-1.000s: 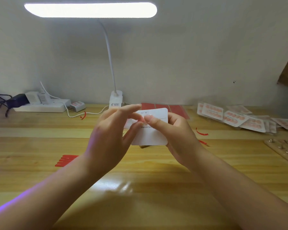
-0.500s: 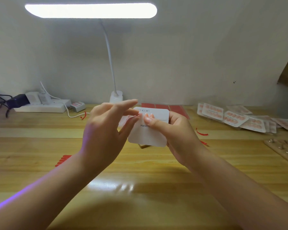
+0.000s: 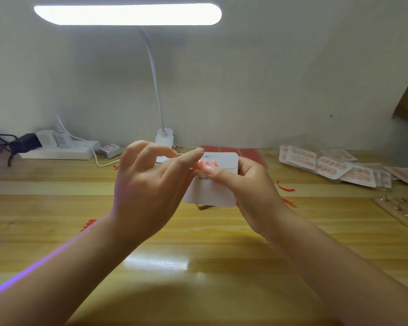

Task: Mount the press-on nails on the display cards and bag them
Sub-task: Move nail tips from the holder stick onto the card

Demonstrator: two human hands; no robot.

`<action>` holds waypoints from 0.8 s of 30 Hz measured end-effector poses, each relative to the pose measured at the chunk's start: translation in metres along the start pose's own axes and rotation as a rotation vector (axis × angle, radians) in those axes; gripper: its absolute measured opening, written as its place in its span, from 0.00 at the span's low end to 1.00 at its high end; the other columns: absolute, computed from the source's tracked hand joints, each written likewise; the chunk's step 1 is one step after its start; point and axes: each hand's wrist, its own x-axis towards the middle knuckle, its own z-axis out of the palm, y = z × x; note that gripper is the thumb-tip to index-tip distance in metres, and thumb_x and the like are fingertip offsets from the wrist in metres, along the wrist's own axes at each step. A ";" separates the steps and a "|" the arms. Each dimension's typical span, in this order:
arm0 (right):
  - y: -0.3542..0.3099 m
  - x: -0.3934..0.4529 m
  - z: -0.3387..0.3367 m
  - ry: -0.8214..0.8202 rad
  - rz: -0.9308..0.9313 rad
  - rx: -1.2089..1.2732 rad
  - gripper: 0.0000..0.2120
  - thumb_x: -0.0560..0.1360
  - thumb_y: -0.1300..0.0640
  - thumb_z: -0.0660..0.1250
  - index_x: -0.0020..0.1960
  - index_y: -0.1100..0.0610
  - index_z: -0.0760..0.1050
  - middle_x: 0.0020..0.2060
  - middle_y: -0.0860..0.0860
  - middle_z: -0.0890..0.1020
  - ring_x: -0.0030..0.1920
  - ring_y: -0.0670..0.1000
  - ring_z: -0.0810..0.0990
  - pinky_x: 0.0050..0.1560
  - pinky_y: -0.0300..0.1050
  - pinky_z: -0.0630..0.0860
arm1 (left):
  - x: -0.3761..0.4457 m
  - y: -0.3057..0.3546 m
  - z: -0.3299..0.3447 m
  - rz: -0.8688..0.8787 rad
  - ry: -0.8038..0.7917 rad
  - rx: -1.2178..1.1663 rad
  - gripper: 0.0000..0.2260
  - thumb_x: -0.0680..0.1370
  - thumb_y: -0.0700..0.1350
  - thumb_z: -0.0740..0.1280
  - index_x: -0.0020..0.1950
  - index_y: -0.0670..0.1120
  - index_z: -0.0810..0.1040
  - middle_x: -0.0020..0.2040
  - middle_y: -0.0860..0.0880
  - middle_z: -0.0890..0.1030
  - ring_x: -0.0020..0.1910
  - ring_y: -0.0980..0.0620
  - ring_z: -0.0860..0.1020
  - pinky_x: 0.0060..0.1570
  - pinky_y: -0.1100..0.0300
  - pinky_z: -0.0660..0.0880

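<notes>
Head view: right hand [image 3: 250, 184] grips a white display card [image 3: 218, 191] held up over the wooden table [image 3: 198, 267], fingers curled behind the card's right edge, thumb pressed across its front. Card is tilted toward the camera, printed side facing; part of a word, "Handm", shows beside the thumb. Three pink press-on nails [image 3: 206, 164] sit in a row near the card's upper left, just above the thumb tip.

Left hand [image 3: 151, 182] is at the card's left edge, back of hand to camera. Forefinger is extended over the nails, thumb tip below it hidden, other fingers loosely curled. Cannot tell whether it pinches a nail or only touches the row.

Off to the right, well apart from the hands: a heap of bagged nail cards [image 3: 332, 167]. Red sheets [image 3: 231, 150] lie behind the card by the wall. White desk lamp [image 3: 127, 14] overhead, power strip [image 3: 59, 150] far left.
</notes>
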 end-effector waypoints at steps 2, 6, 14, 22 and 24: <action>0.000 0.000 0.000 -0.002 0.003 -0.004 0.08 0.75 0.57 0.71 0.53 0.58 0.81 0.49 0.59 0.84 0.50 0.64 0.83 0.43 0.74 0.77 | 0.000 0.001 0.000 0.010 0.009 0.014 0.09 0.76 0.44 0.73 0.55 0.45 0.84 0.36 0.55 0.84 0.42 0.49 0.78 0.50 0.51 0.71; 0.001 0.000 0.001 0.007 -0.007 -0.011 0.08 0.75 0.58 0.71 0.53 0.58 0.80 0.49 0.60 0.84 0.50 0.64 0.83 0.43 0.73 0.77 | 0.000 0.001 -0.001 0.011 -0.010 0.008 0.09 0.77 0.45 0.72 0.56 0.45 0.84 0.37 0.55 0.84 0.41 0.48 0.80 0.50 0.51 0.71; 0.000 0.000 0.000 0.000 -0.015 -0.019 0.10 0.75 0.58 0.72 0.55 0.59 0.80 0.50 0.60 0.83 0.50 0.64 0.83 0.43 0.73 0.78 | -0.001 0.000 0.000 0.015 -0.008 -0.052 0.10 0.76 0.47 0.73 0.56 0.46 0.83 0.38 0.56 0.84 0.42 0.51 0.78 0.49 0.51 0.71; -0.002 0.001 -0.004 -0.040 0.049 0.058 0.13 0.73 0.56 0.72 0.56 0.59 0.81 0.52 0.59 0.83 0.55 0.63 0.81 0.46 0.68 0.78 | 0.007 0.008 -0.004 -0.824 -0.189 -0.808 0.16 0.73 0.46 0.70 0.60 0.54 0.73 0.49 0.57 0.83 0.53 0.59 0.80 0.55 0.66 0.73; -0.002 0.001 -0.003 -0.049 0.055 0.074 0.15 0.72 0.56 0.74 0.56 0.59 0.81 0.53 0.59 0.83 0.55 0.63 0.81 0.48 0.69 0.77 | 0.007 0.007 -0.003 -1.007 -0.220 -0.951 0.18 0.72 0.46 0.72 0.59 0.55 0.73 0.50 0.54 0.83 0.51 0.57 0.81 0.50 0.65 0.76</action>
